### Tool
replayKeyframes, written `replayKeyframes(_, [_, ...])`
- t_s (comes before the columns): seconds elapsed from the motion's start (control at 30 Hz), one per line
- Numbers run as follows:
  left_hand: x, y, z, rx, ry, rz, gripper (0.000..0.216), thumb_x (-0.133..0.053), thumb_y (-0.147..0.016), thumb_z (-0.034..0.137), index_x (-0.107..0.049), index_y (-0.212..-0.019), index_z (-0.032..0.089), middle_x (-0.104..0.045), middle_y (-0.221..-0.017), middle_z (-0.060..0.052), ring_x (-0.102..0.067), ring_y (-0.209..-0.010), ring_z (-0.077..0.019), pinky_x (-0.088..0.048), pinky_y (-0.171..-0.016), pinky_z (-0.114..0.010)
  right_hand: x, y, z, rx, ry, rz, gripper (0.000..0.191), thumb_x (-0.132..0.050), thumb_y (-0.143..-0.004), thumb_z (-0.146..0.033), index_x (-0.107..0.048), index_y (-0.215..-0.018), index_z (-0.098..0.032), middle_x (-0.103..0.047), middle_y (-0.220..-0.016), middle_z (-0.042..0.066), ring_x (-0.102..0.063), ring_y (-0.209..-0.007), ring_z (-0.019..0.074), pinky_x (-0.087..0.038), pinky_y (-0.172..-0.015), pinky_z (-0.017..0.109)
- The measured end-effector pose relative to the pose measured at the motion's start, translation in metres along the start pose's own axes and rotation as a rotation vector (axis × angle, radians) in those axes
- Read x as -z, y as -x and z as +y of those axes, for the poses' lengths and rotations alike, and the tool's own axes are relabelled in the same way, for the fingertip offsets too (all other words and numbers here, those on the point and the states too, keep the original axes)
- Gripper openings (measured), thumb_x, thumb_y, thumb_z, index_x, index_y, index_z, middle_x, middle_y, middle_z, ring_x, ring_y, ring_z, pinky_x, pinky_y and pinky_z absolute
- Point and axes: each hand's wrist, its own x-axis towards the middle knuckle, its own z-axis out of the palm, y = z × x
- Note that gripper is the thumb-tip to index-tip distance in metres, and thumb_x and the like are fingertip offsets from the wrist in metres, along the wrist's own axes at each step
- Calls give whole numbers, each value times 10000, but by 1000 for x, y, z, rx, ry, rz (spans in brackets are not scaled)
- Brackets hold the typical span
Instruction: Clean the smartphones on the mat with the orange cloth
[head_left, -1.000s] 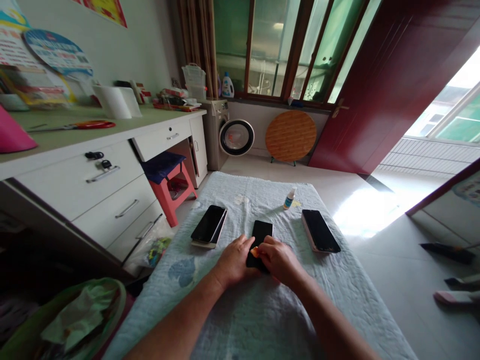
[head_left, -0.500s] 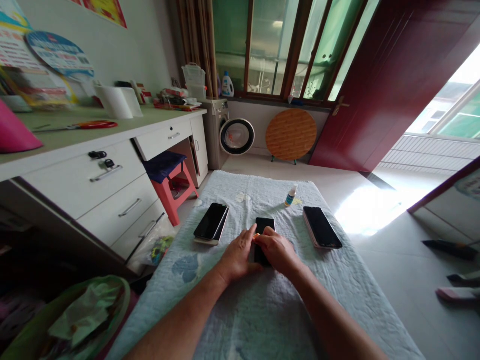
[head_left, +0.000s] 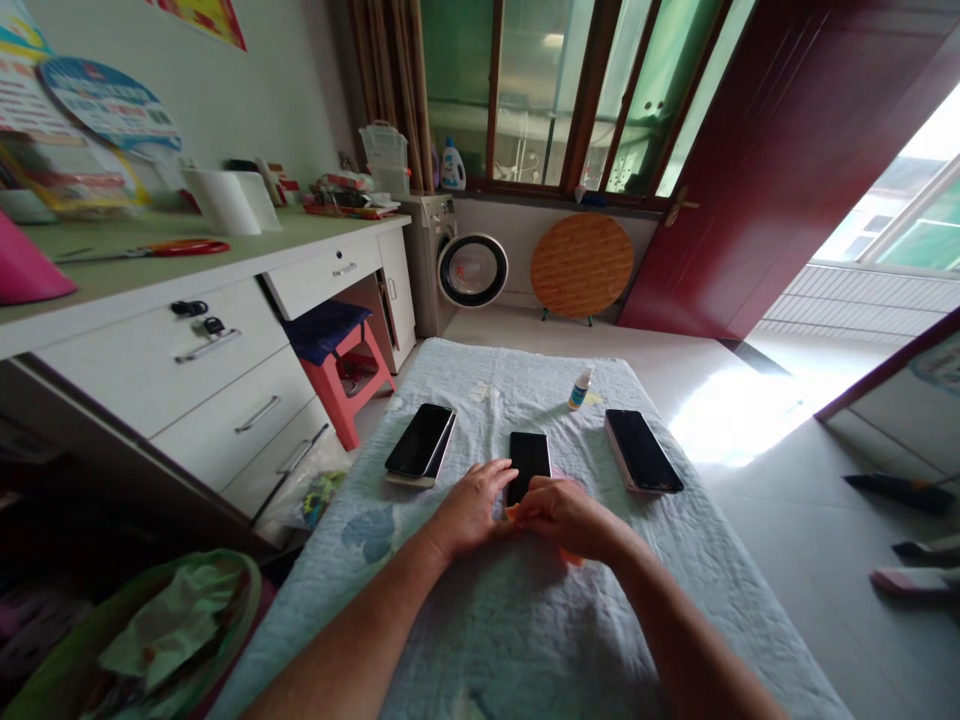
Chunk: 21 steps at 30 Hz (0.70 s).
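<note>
A black smartphone (head_left: 529, 455) lies face up on the light blue quilted cover, between my hands. My left hand (head_left: 478, 507) holds it along its left side, fingertips at the screen's edge and thumb near the bottom end. In my right hand (head_left: 564, 515) is a bunched orange cloth (head_left: 572, 557), pinched against the lower part of the phone. Most of the cloth and the phone's bottom end are hidden by my fingers. To the left a second smartphone (head_left: 422, 440) rests on a box, and to the right a third smartphone (head_left: 643, 450) sits on another box.
A small spray bottle (head_left: 579, 390) stands behind the middle phone on the quilted cover (head_left: 525, 640). Left of it are a white desk (head_left: 187, 350), a pink stool (head_left: 341, 385) and a green bin (head_left: 244, 590). An open-doored washing machine (head_left: 431, 260) is at the back.
My right hand has moved down the phone towards me with the orange cloth, uncovering more of the screen. My left hand has shifted slightly left and stays at the phone's side.
</note>
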Motion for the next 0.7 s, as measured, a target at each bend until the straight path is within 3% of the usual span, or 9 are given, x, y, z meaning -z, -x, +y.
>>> replayKeyframes(0.17, [4, 2, 6, 30, -11, -26, 724, -774, -651, 351, -521, -1311, 193, -454, -1422, -136, -413, -1310, -299, -320, -1091, -445, 12, 7, 14, -66, -2, 24, 170, -569, -795, -137, -723, -818, -204, -662, -828, 9, -597, -762, 117, -401, -698, 197])
replayKeyframes(0.43, [5, 2, 7, 45, -6, -17, 724, -787, -650, 350, -526, -1305, 182, -452, -1427, -130, -405, -1316, -292, -303, -1105, -431, 3, 0, 30, -204, 208, 293, 179, -515, -864, -184, -693, -847, -197, -601, -827, 15, -555, -721, 109, -361, -671, 210])
replayKeyframes(0.7, [3, 1, 2, 24, -15, -35, 757, -780, -660, 394, -501, -1328, 172, -447, -1429, -141, -403, -1320, -293, -306, -1104, -431, -16, -8, 1, -127, 180, 231, 204, -501, -875, -182, -695, -827, -224, -595, -837, -2, -545, -714, 93, -350, -662, 196])
